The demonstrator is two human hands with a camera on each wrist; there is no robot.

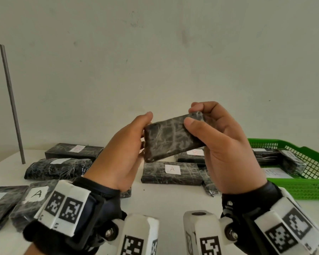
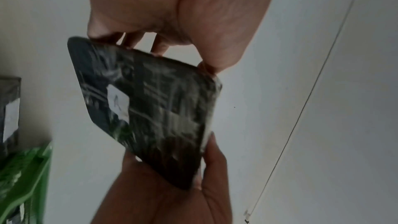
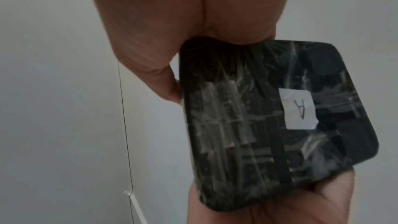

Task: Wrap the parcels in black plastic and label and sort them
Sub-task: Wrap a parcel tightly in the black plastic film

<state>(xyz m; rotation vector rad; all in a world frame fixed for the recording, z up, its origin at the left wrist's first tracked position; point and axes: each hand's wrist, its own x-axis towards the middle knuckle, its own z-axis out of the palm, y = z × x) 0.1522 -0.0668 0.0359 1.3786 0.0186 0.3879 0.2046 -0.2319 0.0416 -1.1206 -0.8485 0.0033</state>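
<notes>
Wrist-mounted trackers with black-and-white markers fill the bottom of the head view, and just beyond them both hands lift one wrapped parcel (image 1: 173,137) clear of the white table (image 1: 164,199). Left hand (image 1: 122,155) cups the near lower end, thumb over the top edge; right hand (image 1: 223,144) pinches the far upper end between thumb and fingers. So both are closed on it, tilting it up, probably to find its label. And the right wrist view shows it: a white label (image 3: 298,109) reading A on the underside, turned away from the person's eyes. That letter decides the destination, I'd judge. Down on the table more black parcels wait, one marked A (image 1: 171,173) straight ahead, another A at the left (image 1: 31,197). Over on the right, a green basket (image 1: 306,188) already holds wrapped parcels. Sorting looks well underway.
</notes>
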